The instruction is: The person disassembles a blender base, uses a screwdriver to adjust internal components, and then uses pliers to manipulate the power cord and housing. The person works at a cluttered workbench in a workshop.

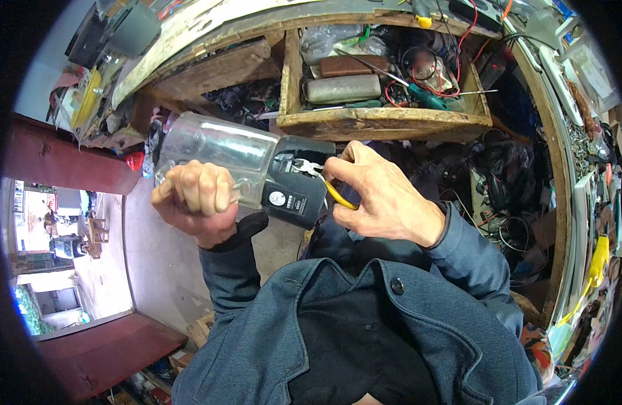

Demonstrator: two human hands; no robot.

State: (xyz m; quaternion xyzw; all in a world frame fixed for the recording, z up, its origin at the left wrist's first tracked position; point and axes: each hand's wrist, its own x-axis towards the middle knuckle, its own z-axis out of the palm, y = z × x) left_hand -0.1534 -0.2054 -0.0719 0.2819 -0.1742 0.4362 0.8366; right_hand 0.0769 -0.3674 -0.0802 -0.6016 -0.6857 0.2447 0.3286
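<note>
A clear plastic jug-like container (223, 145) with a black plastic end (294, 200) lies sideways in front of me. My left hand (196, 199) is closed round its near side, probably on a handle that my fingers hide. A pale label sits on the black end, and that end has an opening with whitish metal parts (303, 167) showing. My right hand (382, 192) grips yellow-handled pliers (341, 196). Their tip is at the opening, though the jaws are hard to make out.
An open wooden drawer (385, 127) beyond my hands holds a grey case (343, 88), a green-handled screwdriver (426, 98) and red wires. Tangled cables fill the space under the bench at right. A dark red door (64, 155) stands at left beside a doorway.
</note>
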